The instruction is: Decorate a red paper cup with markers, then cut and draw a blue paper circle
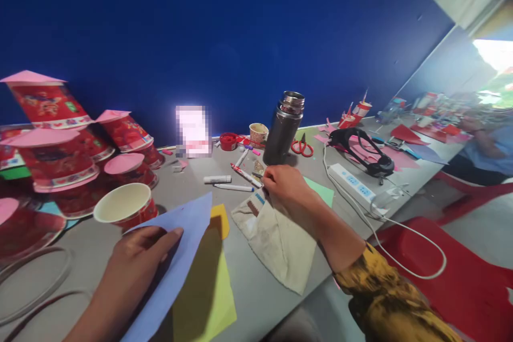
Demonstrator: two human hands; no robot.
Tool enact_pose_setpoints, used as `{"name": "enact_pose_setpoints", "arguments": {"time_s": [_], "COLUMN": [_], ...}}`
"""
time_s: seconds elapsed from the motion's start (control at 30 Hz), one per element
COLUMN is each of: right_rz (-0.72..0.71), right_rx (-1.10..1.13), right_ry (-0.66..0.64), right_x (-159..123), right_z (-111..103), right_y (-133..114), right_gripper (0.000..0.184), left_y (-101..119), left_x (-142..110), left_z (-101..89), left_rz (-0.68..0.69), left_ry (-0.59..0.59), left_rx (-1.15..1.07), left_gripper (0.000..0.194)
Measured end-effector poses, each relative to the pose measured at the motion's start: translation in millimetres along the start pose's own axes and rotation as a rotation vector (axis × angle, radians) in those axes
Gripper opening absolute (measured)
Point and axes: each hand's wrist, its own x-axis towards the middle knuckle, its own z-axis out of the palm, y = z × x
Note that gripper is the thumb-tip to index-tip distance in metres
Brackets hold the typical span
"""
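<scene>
I have the left hand (136, 256) grasping the blue sheet (188, 224), thumb across its face, tilted up over the yellow sheet (220, 299) and just beside the open cup (124, 208) on the desk (236, 256). The right hand (286, 184) curls above the cloth (280, 246), near the pens (234, 187); I cannot tell whether it grips anything. To handle this well, I'd pinch lightly so the paper doesn't crease, steer its edge clear of the cup, and give the flask (282, 133) room beyond the right knuckles.
</scene>
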Motion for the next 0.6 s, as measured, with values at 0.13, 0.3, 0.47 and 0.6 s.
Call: {"name": "enact_pose_setpoints", "arguments": {"time_s": [0.13,0.3,0.47,0.6], "right_rz": [-0.002,0.127,0.087,0.056], "right_rx": [-0.024,-0.126,-0.123,-0.105], "right_ry": [-0.035,-0.038,-0.175,-0.216], "right_x": [0.4,3.7,1.4,1.0], "right_z": [0.5,-13.0,-13.0,-2.9], "right_y": [-3.4,25.4,53.8,60.7], "right_gripper": [0.024,0.027,0.015,0.018], "left_y": [8.1,9.0,7.0,2.8], "left_x": [-7.0,-11.7,-8.0,-2.4], "left_z": [0.8,3.1,5.3,6.5], "left_rz": [0.040,0.069,0.044,0.019], "left_ry": [-0.007,0.031,0.043,0.054], "left_rx": [0.099,0.133,0.064,-0.023], "left_gripper": [0.043,0.044,0.044,0.042]}}
